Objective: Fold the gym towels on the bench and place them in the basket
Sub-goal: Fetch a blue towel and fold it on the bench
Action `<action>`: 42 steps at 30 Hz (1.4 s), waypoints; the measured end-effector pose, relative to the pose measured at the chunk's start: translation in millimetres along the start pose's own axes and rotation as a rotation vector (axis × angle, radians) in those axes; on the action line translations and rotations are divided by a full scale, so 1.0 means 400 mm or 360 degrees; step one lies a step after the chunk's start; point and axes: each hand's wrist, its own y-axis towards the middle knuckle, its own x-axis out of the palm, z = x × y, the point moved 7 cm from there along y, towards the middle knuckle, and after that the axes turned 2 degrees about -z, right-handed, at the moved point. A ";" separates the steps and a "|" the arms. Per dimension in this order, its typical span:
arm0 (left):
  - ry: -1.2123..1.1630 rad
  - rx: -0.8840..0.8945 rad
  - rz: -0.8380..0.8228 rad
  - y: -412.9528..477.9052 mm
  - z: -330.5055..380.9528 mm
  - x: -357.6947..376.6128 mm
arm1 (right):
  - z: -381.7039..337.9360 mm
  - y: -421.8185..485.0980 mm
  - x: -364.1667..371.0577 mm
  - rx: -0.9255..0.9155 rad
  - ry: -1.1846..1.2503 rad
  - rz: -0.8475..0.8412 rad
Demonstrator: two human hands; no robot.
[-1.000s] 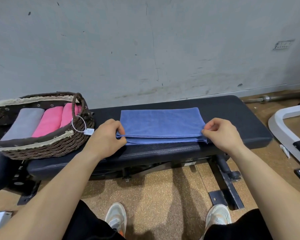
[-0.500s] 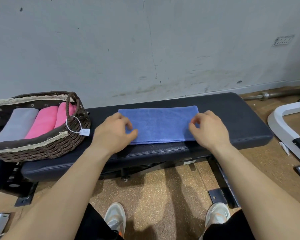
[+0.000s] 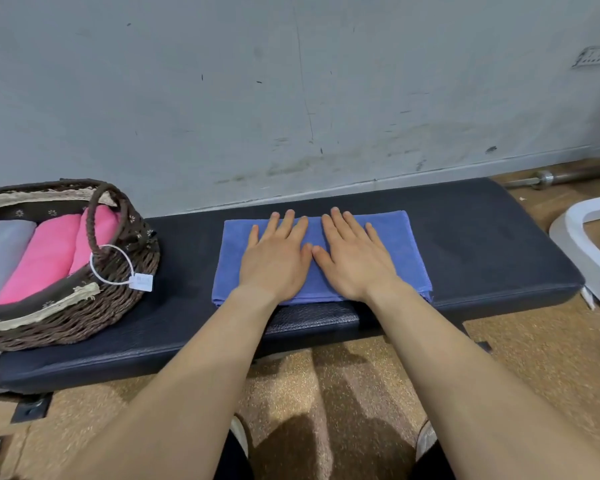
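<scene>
A folded blue towel lies flat in the middle of the black padded bench. My left hand and my right hand lie side by side on the towel's centre, palms down, fingers straight, thumbs nearly touching. At the bench's left end stands a brown wicker basket with a handle and a white tag. Inside it lie a folded grey towel and two pink towels.
A grey wall runs right behind the bench. A barbell lies on the floor at the far right, and a white equipment frame stands right of the bench. Cork-coloured floor and my shoes show below.
Both hands left the towel's near corners, where they pinched the edge, and slid inward to its centre, now flat on it. The towel lies flatter.
</scene>
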 end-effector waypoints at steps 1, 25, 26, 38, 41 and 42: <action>0.0013 -0.0003 -0.0011 0.000 -0.009 0.004 | 0.014 0.000 0.003 0.0011 -0.0025 -0.0010; -0.0514 -0.0652 0.0239 -0.216 -0.193 -0.086 | 0.037 -0.166 -0.072 -0.0203 -0.0038 -0.0023; -0.0473 -0.0675 0.0199 -0.219 -0.191 -0.087 | 0.019 -0.167 -0.071 -0.0265 -0.0015 -0.0063; -0.0828 -0.0921 -0.0052 -0.206 -0.221 -0.084 | 0.007 -0.137 -0.050 -0.0353 0.0292 -0.0216; -0.1088 -0.0865 0.0083 -0.208 -0.225 -0.101 | -0.002 -0.133 -0.054 -0.0370 0.0324 -0.0222; -0.1212 -0.0857 0.0118 -0.208 -0.224 -0.105 | -0.006 -0.131 -0.054 -0.0375 0.0333 -0.0225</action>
